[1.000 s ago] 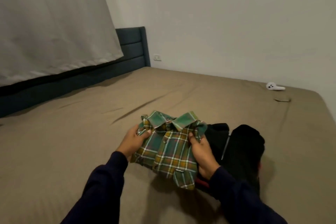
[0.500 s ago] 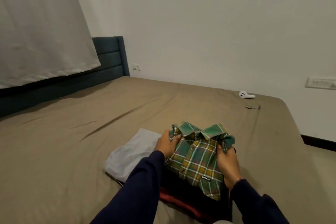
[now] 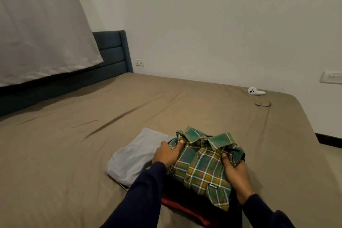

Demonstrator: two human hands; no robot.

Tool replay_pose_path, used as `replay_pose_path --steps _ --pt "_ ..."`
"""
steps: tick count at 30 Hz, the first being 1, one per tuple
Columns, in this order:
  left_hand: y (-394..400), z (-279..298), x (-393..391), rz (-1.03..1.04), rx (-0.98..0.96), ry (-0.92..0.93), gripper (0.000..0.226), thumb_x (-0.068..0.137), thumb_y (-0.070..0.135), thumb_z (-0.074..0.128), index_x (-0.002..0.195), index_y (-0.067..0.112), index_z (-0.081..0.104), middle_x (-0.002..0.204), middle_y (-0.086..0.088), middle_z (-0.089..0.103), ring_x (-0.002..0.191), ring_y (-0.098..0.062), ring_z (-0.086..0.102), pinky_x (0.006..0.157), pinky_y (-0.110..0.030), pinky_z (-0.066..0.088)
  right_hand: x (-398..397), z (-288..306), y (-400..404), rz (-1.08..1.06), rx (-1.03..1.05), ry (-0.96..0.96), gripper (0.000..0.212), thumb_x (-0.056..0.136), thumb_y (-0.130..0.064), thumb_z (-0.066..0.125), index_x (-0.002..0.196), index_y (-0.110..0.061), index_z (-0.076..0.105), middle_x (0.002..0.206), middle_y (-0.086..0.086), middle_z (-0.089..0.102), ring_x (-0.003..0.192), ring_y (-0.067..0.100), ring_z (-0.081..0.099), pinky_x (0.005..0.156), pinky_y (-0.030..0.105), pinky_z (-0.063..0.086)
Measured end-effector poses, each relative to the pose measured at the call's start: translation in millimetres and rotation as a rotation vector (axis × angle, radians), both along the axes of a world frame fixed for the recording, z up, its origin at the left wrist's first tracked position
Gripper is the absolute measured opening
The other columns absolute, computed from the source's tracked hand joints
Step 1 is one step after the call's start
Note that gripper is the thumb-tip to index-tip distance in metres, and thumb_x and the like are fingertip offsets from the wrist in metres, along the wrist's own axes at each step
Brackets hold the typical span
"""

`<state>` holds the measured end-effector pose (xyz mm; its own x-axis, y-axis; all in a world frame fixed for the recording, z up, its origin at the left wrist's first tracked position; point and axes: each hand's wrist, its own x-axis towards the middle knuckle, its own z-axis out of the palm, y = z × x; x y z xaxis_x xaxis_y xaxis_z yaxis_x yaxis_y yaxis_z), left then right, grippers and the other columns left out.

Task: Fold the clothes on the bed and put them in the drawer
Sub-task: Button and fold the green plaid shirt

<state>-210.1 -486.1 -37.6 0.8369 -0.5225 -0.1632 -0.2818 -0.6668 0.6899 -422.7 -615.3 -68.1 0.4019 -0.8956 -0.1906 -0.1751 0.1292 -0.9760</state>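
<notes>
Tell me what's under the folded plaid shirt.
Under the plaid shirt, held by the left hand and right hand, lie a black garment and a red one. Anything beneath is covered.

I count two hands, left hand (image 3: 167, 154) and right hand (image 3: 236, 173), one folded plaid shirt (image 3: 204, 166), one grey folded cloth (image 3: 134, 155), one red garment (image 3: 182, 209), one white controller (image 3: 255, 91), two wall sockets, near (image 3: 331, 77) and far (image 3: 140, 62).

Two hands hold a folded green checked shirt (image 3: 203, 164) on the bed (image 3: 74, 135). The left hand (image 3: 167, 153) and right hand (image 3: 236, 174) pinch its sides. A gray cloth (image 3: 133, 159) lies beside it.
</notes>
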Motion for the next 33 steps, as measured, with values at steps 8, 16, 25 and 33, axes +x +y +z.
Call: replay_pose_path --steps 8,16,25,33 --pt "4.5 19.7 5.4 -0.086 -0.233 0.139 0.064 0.074 0.072 0.060 0.084 0.010 0.068 0.087 -0.011 0.074 0.085 -0.030 0.071 0.081 -0.037 0.057 1.7 42.2 31.7 -0.056 -0.252 -0.025 0.030 0.098 -0.044 0.058 0.119 -0.027 0.046 0.109 -0.001 0.060 0.098 0.024 0.059 0.087 0.039 0.049" --pt "110.8 61.9 65.1 0.027 -0.262 -0.078 0.052 0.093 0.063 0.051 0.071 0.016 0.059 0.067 -0.005 0.063 0.065 -0.024 0.061 0.061 -0.034 0.043 73.5 67.8 101.8 0.162 -0.224 -0.135 0.031 0.101 -0.034 0.055 0.127 -0.021 0.044 0.111 -0.003 0.058 0.096 0.017 0.057 0.087 0.035 0.047" --pt "275.6 2.8 127.3 0.068 0.037 -0.200 0.033 0.109 0.033 0.032 0.089 0.014 0.051 0.085 -0.004 0.056 0.084 -0.025 0.054 0.070 -0.032 0.035 144.5 -7.8 253.9 0.459 0.040 0.019 0.052 0.100 -0.027 0.058 0.142 -0.017 0.030 0.122 -0.002 0.057 0.117 0.030 0.060 0.101 0.041 0.048" --pt "320.8 -49.6 133.8 0.150 0.127 -0.225 0.034 0.106 0.041 0.035 0.085 0.022 0.054 0.087 -0.004 0.061 0.085 -0.027 0.059 0.070 -0.033 0.041 167.1 -70.3 285.1 0.508 0.124 0.195 0.028 0.097 -0.034 0.062 0.118 -0.016 0.065 0.104 0.010 0.072 0.097 0.029 0.067 0.091 0.042 0.055"
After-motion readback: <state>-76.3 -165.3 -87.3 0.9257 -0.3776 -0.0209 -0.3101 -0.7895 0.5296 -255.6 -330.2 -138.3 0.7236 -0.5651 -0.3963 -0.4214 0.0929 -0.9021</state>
